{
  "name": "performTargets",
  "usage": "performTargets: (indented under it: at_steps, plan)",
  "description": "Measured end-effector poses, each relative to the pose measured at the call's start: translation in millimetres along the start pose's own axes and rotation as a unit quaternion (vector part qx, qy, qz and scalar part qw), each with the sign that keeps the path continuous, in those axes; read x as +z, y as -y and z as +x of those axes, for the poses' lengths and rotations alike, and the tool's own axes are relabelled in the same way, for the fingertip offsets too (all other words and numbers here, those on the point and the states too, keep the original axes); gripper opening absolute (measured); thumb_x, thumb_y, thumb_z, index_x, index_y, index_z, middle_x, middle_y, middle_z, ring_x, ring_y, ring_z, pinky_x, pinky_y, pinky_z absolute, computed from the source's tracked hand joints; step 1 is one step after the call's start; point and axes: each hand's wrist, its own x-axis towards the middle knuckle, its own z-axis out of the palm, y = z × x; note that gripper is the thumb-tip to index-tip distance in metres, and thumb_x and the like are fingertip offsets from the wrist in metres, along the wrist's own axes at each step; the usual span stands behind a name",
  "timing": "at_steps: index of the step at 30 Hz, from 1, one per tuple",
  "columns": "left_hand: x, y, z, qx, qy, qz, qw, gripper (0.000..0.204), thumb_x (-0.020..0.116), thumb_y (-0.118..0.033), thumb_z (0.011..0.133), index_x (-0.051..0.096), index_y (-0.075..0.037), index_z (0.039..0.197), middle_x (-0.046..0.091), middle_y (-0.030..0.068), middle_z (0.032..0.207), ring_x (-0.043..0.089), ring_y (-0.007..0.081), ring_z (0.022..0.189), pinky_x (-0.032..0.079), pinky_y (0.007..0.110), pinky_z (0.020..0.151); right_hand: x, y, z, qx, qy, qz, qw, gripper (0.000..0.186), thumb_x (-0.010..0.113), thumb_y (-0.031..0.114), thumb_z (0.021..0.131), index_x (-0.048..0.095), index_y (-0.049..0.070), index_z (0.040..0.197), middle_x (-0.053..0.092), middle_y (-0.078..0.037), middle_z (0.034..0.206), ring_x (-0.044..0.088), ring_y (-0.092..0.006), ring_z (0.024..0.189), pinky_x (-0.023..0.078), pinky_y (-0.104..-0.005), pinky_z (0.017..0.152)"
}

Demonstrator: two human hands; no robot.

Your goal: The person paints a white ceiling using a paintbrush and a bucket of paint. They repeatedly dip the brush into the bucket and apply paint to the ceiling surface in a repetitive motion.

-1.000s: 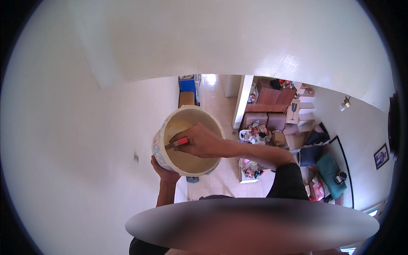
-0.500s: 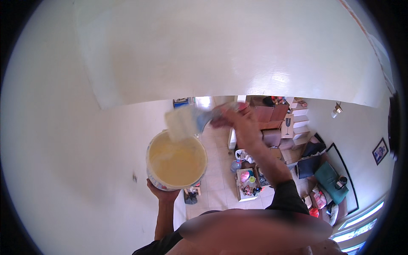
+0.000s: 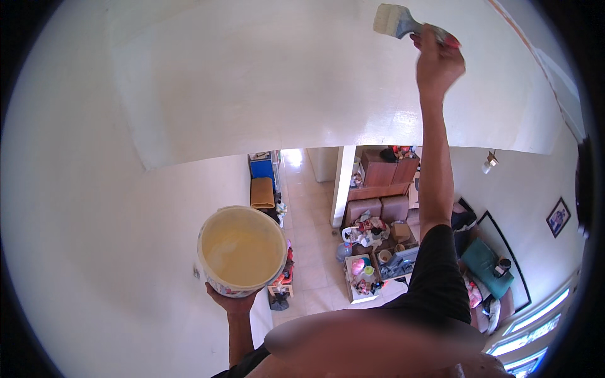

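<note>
My left hand supports a white bucket from below, its fingers around the lower side. Pale yellow paint is inside the bucket. High up in front, my right hand grips the handle of a wide paintbrush with pale, paint-coated bristles. The brush points left, against or close to the white upper wall surface; whether the bristles touch it I cannot tell.
Far below, the tiled floor holds a white box of small items and a clear bottle. A sofa with a green cushion stands at the right. A lamp and a framed picture hang on the right wall.
My right hand has carried the paintbrush from above the bucket's rim up and right to the upper wall. The bucket in my left hand has shifted slightly left and down.
</note>
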Motion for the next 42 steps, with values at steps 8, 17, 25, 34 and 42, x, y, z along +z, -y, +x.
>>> performTargets:
  at_steps: [8, 17, 25, 34, 42]
  plan:
    - [-16.3, 3.5, -7.0, 0.039, -0.051, 0.033, 0.997, 0.096, 0.043, -0.085, 0.084, 0.022, -0.029, 0.160, 0.028, 0.0106, 0.162, 0.038, 0.0433, 0.141, 0.045, 0.077, 0.094, 161.2, 68.6, -69.1, -0.127, 0.106, -0.111, 0.980, 0.012, 0.066, 0.017, 0.091, 0.066, 0.006, 0.084, 0.066, -0.012, 0.071, 0.066, -0.0251, 0.061, 0.053, -0.0410, 0.053]
    - [17.1, -5.3, -2.8, -0.019, -0.057, -0.063, 0.996, 0.091, 0.033, -0.088, 0.083, 0.036, -0.032, 0.155, 0.039, 0.0103, 0.158, 0.046, 0.0472, 0.135, 0.047, 0.075, 0.086, 240.9, 148.7, -83.4, -0.035, 0.159, 0.050, 0.985, 0.027, 0.071, 0.027, 0.085, 0.065, 0.004, 0.073, 0.061, -0.016, 0.056, 0.064, -0.0360, 0.054, 0.052, -0.0482, 0.055]
    - [1.5, -2.3, -5.8, -0.006, -0.071, -0.066, 0.995, 0.091, 0.034, -0.089, 0.082, 0.037, -0.034, 0.154, 0.040, 0.0087, 0.158, 0.047, 0.0464, 0.135, 0.047, 0.075, 0.086, 53.5, -32.0, -2.6, -0.072, 0.054, -0.177, 0.980, 0.030, 0.071, 0.030, 0.093, 0.078, 0.004, 0.080, 0.075, -0.007, 0.069, 0.070, -0.0202, 0.059, 0.054, -0.0359, 0.061]
    - [4.8, -0.2, -8.0, -0.006, -0.101, -0.077, 0.992, 0.088, 0.036, -0.087, 0.081, 0.042, -0.033, 0.151, 0.045, 0.0093, 0.153, 0.049, 0.0453, 0.132, 0.047, 0.072, 0.082, 84.5, -10.4, -34.2, -0.139, -0.012, -0.275, 0.951, 0.014, 0.075, 0.029, 0.089, 0.074, 0.016, 0.086, 0.070, -0.006, 0.063, 0.069, -0.0272, 0.054, 0.054, -0.0377, 0.050]
    - [19.2, -6.9, -10.4, -0.027, -0.054, -0.085, 0.995, 0.095, 0.034, -0.088, 0.082, 0.031, -0.033, 0.160, 0.032, 0.0084, 0.163, 0.033, 0.0445, 0.146, 0.034, 0.079, 0.100, 231.4, 163.3, -117.2, -0.058, 0.178, 0.123, 0.975, 0.019, 0.073, 0.022, 0.084, 0.065, 0.005, 0.080, 0.064, -0.015, 0.062, 0.064, -0.0358, 0.057, 0.052, -0.0465, 0.054]
